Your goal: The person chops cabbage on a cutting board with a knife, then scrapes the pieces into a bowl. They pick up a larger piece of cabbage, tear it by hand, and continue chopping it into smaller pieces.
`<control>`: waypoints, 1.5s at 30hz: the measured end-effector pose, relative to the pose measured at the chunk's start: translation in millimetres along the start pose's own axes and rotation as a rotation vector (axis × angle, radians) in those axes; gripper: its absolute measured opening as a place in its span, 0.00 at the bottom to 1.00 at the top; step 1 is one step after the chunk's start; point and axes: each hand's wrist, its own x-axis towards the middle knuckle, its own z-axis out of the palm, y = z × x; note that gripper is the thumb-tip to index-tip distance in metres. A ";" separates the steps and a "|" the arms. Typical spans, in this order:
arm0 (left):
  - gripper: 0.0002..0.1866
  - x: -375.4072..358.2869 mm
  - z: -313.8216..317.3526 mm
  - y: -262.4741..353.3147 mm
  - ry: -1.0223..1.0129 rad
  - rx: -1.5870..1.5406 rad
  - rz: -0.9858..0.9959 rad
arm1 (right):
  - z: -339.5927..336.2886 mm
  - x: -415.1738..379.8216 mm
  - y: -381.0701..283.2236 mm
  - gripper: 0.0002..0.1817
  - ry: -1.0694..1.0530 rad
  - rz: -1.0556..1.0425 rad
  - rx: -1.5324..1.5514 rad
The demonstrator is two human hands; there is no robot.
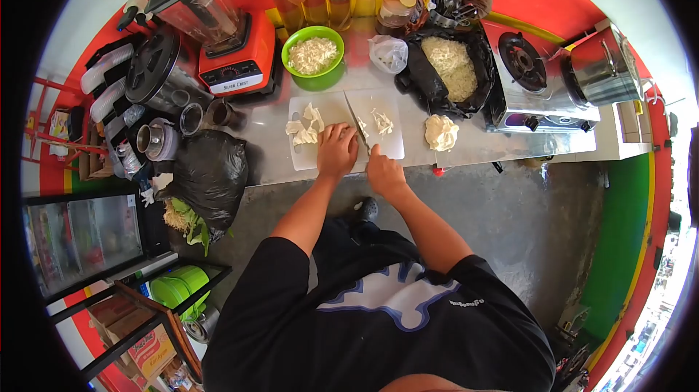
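Observation:
A white cutting board (304, 153) lies on the metal counter in front of me. My right hand (384, 173) is wrapped round the handle of a knife (357, 117), whose blade points away from me across the board. Left of the blade, my left hand (337, 148) presses down on the board with its fingers bent together; what lies under them is too hidden to name. Pale sliced pieces (306, 126) rest at the board's left, and smaller cut bits (382, 123) lie right of the knife.
Behind the board stands a green bowl (313, 80) of pale shreds. A red blender (237, 61) and black bag (211, 173) are at left. A pale lump (441, 133), an open black bag (480, 82) of shreds and a stove (542, 112) are at right.

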 end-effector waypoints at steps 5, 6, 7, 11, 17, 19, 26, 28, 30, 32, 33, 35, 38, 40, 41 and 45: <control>0.11 1.5 -1.2 5.5 0.027 0.130 -0.075 | -2.4 -11.6 16.9 0.15 0.050 0.033 -0.066; 0.11 1.5 -1.7 4.2 0.006 0.112 -0.046 | -5.7 -11.1 17.1 0.16 0.052 0.043 -0.055; 0.11 1.5 -2.2 3.1 -0.018 0.097 -0.015 | -8.1 -10.6 16.1 0.16 0.054 0.054 -0.039; 0.10 0.4 -1.0 -0.6 -0.041 0.088 0.027 | -17.4 -12.1 4.3 0.18 0.000 0.039 0.067; 0.08 1.8 2.0 -3.5 -0.002 0.054 0.076 | -15.3 -15.9 -10.0 0.19 0.028 0.040 -0.033; 0.07 1.4 1.8 -4.5 -0.002 0.040 0.087 | -16.0 -22.8 -15.8 0.11 0.085 0.028 -0.158; 0.07 1.8 -3.0 -4.1 -0.049 0.022 0.068 | -0.1 -20.0 -22.2 0.08 0.026 0.117 -0.202; 0.07 4.1 -3.7 -5.9 -0.061 0.008 0.060 | 1.1 -10.5 -23.5 0.09 0.036 0.126 -0.205; 0.07 5.4 -3.6 -5.9 -0.051 -0.026 0.040 | -4.6 -4.8 -23.0 0.11 0.031 0.112 -0.212; 0.07 4.6 -3.2 -5.9 -0.047 -0.060 0.024 | -11.5 -7.9 -25.6 0.14 0.026 0.103 -0.214; 0.08 5.0 -3.0 -5.6 -0.038 -0.059 0.011 | -19.3 -12.6 -30.0 0.15 0.002 0.112 -0.233; 0.08 5.5 -2.1 -6.2 -0.028 -0.060 -0.005 | -23.7 -19.0 -33.1 0.17 -0.025 0.121 -0.255; 0.07 5.0 -2.3 -8.0 -0.034 -0.060 0.017 | -17.3 -22.5 -32.3 0.20 -0.041 0.143 -0.245; 0.06 4.3 -2.7 -9.6 -0.014 -0.057 0.063 | -7.5 -18.8 -30.9 0.17 0.012 0.162 -0.204; 0.06 2.7 -3.6 -9.9 -0.019 -0.058 0.065 | -3.8 -14.9 -29.2 0.17 0.009 0.165 -0.200; 0.06 4.6 -5.3 -6.9 -0.032 -0.049 0.067 | -17.2 -3.2 -32.3 0.12 -0.002 0.159 -0.154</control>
